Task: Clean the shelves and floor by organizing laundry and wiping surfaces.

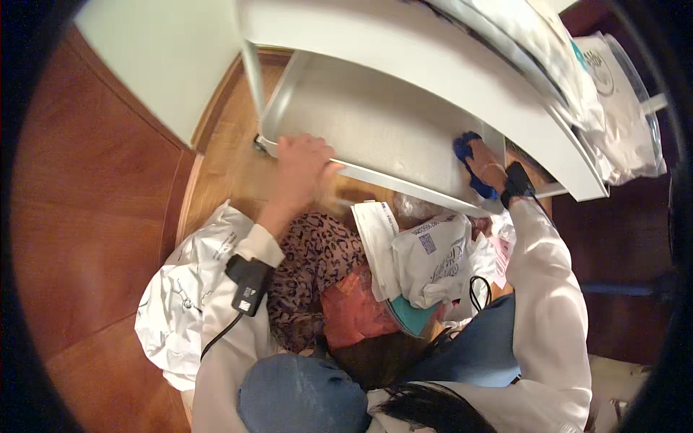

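Ahead of me is the bottom shelf [368, 122] of a white metal rack, a shallow tray with a finely patterned surface. My left hand [304, 165] grips its raised front rim near the left corner, fingers over the edge and slightly blurred. At the shelf's right end, my right hand [483, 161] presses a blue cloth [466, 146] against the surface. Part of the cloth is hidden under the palm and fingers. Both wrists wear black strapped devices with cables.
An upper shelf [411, 59] overhangs the tray, with plastic-wrapped items [612, 103] at its right. Before my knees lie a leopard-print cloth [319, 254], a red package [357, 308] and white printed bags [433, 260]. A white plastic bag [173, 303] lies left, beside a reddish wooden panel [103, 216].
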### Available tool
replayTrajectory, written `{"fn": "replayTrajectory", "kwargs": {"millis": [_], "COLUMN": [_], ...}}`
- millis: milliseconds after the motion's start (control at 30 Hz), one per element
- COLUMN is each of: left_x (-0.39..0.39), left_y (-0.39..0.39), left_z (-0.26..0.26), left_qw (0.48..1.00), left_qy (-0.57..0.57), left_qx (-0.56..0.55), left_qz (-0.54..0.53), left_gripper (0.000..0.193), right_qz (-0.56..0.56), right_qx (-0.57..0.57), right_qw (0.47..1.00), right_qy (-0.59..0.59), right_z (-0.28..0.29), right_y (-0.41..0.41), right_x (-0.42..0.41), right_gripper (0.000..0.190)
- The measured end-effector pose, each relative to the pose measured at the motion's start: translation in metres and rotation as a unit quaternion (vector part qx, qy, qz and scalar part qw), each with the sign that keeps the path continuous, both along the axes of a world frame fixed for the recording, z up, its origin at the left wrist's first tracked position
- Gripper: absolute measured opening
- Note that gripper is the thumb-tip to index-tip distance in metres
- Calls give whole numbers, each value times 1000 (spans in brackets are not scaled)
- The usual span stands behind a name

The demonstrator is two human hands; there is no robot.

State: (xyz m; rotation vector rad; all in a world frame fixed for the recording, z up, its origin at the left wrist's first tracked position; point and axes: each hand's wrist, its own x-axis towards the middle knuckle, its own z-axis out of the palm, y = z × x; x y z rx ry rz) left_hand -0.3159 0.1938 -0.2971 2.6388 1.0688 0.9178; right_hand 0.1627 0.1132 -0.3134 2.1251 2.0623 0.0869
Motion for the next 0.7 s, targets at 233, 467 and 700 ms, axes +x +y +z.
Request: {"fn": "replayTrajectory", "kwargs": {"millis": [233, 467, 700], "left_x": [53, 135, 202], "left_y": [-55, -99, -116], "left_z": [-14, -21, -19], "left_qw": [997, 988, 986], "left_qy": [-12, -63, -39], "left_qx": [-75, -144, -159], "left_qz": [-26, -8, -44], "left_gripper": [14, 8, 7], "right_qz": [-61, 8, 57], "right_qx": [-171, -108, -75], "right_qw": [983, 992, 991], "right_qy": [27, -71, 100], "right_z": [16, -5, 34], "right_y": [-29, -51, -17], "right_x": [9, 51, -29], "right_gripper": [50, 45, 36]}}
